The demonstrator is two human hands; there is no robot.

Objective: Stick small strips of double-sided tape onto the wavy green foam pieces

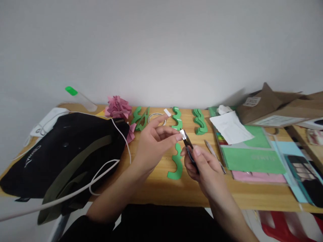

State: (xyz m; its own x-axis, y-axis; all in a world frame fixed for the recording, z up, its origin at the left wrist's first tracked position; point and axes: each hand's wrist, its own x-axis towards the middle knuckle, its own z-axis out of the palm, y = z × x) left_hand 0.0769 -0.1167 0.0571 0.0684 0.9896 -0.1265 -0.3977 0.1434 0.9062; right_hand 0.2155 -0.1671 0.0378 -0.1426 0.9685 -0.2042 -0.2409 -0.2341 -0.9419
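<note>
While my right hand (pixel 205 165) grips the tool (pixel 189 148), my left hand (pixel 152 139) pinches 1 strip (pixel 183 134) (a spare strip (pixel 167 112) clings higher up); light, steady pressure should serve best.

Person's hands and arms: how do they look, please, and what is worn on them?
The left hand and right hand show no glove, ring or watch. Both forearms are uncovered; a black sleeve shows on the left side. No right sleeve is visible.
</note>
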